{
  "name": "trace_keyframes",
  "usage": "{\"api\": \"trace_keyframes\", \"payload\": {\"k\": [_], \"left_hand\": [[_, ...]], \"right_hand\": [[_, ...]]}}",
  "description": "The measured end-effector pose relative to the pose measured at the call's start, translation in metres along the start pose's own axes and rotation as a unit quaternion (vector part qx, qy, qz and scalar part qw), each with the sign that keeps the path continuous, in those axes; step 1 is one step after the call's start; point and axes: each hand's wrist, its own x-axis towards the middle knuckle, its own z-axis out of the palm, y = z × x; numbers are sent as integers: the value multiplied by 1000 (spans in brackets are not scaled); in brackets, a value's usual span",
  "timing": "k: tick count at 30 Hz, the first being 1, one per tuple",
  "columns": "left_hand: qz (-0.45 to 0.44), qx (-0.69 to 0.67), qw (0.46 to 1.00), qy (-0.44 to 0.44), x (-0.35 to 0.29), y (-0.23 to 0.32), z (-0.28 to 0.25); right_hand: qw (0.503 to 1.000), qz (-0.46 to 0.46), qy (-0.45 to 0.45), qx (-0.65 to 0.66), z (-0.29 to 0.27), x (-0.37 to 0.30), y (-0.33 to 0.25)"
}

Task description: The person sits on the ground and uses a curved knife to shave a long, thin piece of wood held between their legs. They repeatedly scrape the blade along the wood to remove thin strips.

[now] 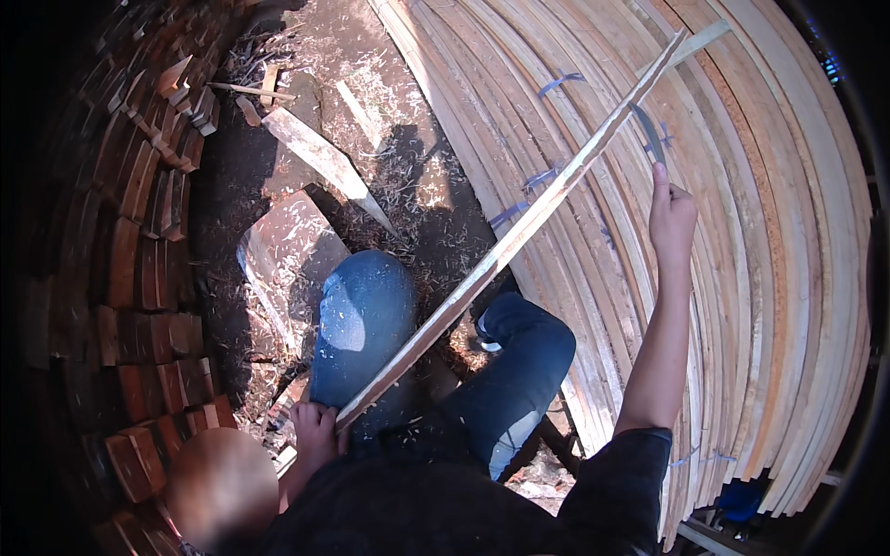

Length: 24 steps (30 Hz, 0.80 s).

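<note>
A long, thin wooden strip (pixel 556 196) slants from my lap up to the right. My left hand (pixel 315 428) is closed at its lower end, beside my left thigh. Raised over the stack of planks, my right hand (pixel 674 215) is closed on a knife with a curved dark blade (pixel 649 134). Its handle is hidden in my fist. The blade's tip is close to the strip's right side near the upper end; whether they touch I cannot tell. Light and brown patches run along the strip.
Long stacked planks (pixel 769 278) fill the right side, with blue ties (pixel 542 176) among them. Short wooden blocks (pixel 139 324) are piled at left. A pointed board (pixel 324 157), a broad wood block (pixel 289 236) and many shavings lie on the ground. A round shape (pixel 222 486) at lower left is blurred.
</note>
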Motion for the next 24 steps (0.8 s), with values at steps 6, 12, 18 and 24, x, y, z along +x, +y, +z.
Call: {"api": "trace_keyframes", "payload": {"k": [6,12,18,24], "left_hand": [[20,7,999,36,-2,-5,5],[34,-20,999,15,3,-2,-2],[58,-38,998,1,9,11,-21],[-61,-85,992,-73,6,28,-58]], "right_hand": [[970,168,107,136,-58,-30,82],[910,262,-126,296,22,-223,41],[737,381,-265,491,66,-341,-30],[692,295,-311,581,68,-309,-49]]}}
